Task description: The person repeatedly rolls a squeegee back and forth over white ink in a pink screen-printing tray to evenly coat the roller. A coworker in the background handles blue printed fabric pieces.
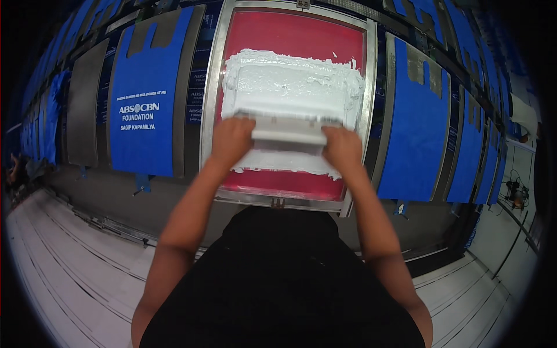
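Observation:
A metal-framed printing screen point(216, 64) with red mesh point(278, 30) lies in front of me. Thick white ink point(290, 81) covers the middle of the mesh, with ragged ridges along its edges. Across the ink runs a wide, pale squeegee point(289, 130), slightly blurred. My left hand point(233, 139) is closed around its left end, and my right hand point(342, 148) grips the right end. Whatever lies under the screen is hidden.
Left of the screen, a blue bag panel point(142, 104) with white print lies on a grey board. Plain blue panels point(415, 122) lie on boards to the right, with more curving away both sides. Metal clamps point(139, 188) jut from the table's near edge point(104, 191). A pale slatted floor point(64, 267) lies below.

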`<action>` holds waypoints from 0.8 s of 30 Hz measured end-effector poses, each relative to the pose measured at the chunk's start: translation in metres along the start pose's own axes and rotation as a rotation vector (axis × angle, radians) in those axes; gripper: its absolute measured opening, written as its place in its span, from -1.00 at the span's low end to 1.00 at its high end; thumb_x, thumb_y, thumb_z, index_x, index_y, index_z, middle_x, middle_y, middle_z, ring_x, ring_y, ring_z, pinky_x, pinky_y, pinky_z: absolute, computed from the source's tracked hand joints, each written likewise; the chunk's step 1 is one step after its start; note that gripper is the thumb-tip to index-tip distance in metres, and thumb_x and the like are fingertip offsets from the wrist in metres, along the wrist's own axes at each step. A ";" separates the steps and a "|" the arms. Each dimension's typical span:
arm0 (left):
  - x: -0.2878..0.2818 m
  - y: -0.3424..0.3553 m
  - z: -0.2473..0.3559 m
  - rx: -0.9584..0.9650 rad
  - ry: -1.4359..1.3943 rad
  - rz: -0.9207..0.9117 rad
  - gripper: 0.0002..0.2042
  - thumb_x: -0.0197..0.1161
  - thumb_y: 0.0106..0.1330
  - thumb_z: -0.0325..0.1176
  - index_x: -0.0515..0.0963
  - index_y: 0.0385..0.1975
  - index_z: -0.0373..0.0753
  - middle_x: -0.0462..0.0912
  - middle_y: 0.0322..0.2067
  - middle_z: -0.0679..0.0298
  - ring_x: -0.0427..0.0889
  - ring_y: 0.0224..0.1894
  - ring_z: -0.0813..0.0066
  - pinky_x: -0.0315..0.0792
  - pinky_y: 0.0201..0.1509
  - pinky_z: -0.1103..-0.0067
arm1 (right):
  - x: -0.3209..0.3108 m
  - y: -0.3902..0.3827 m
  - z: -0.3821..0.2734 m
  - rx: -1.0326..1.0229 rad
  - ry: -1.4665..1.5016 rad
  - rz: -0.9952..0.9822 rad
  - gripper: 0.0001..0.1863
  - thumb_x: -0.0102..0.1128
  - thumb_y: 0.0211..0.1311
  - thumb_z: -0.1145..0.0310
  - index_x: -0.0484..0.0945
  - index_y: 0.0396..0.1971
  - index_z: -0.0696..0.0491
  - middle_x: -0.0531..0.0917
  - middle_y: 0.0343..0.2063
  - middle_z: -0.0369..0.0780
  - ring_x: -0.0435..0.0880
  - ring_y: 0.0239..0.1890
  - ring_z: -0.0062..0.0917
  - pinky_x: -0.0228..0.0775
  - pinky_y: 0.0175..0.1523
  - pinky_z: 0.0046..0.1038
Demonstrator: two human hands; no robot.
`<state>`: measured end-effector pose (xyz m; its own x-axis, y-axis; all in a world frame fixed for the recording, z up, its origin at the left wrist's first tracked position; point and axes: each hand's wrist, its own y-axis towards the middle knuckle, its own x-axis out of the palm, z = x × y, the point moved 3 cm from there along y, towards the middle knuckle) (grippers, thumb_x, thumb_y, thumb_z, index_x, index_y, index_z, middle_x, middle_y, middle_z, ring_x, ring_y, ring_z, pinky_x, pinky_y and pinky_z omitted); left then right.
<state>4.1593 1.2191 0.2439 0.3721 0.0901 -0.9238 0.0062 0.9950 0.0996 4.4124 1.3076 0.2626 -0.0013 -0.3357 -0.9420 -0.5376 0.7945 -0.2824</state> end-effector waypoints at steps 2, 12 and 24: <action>-0.014 0.067 -0.011 -0.050 0.125 -0.129 -0.77 0.34 -0.08 -0.43 0.61 -0.36 -0.11 0.64 -0.43 0.19 0.62 -0.33 0.15 0.51 -0.28 0.29 | -0.025 0.053 0.018 -0.057 -0.042 0.145 -0.74 0.24 -0.14 0.39 0.64 -0.32 -0.05 0.70 -0.39 -0.18 0.68 -0.24 -0.29 0.50 -0.15 -0.26; -0.020 -0.083 0.037 0.108 -0.106 -0.019 -0.77 0.22 -0.12 -0.54 0.55 -0.38 -0.19 0.60 -0.46 0.16 0.59 -0.36 0.13 0.46 -0.28 0.28 | 0.004 -0.096 -0.029 -0.077 0.112 -0.043 -0.59 0.16 -0.20 0.60 0.61 -0.22 0.00 0.68 -0.29 -0.18 0.66 -0.26 -0.27 0.44 -0.20 -0.19; -0.040 0.039 -0.002 -0.148 0.069 -0.368 -0.66 0.38 -0.04 -0.33 0.65 -0.18 -0.07 0.67 -0.37 0.12 0.66 -0.29 0.14 0.53 -0.24 0.27 | -0.049 0.020 -0.005 -0.003 -0.019 -0.148 -0.72 0.19 -0.12 0.42 0.62 -0.29 -0.07 0.70 -0.42 -0.17 0.69 -0.30 -0.26 0.48 -0.19 -0.18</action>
<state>4.1427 1.2549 0.2843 0.3066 -0.2762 -0.9109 -0.0080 0.9562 -0.2927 4.3978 1.3370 0.3040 0.0942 -0.4393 -0.8934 -0.5332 0.7356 -0.4179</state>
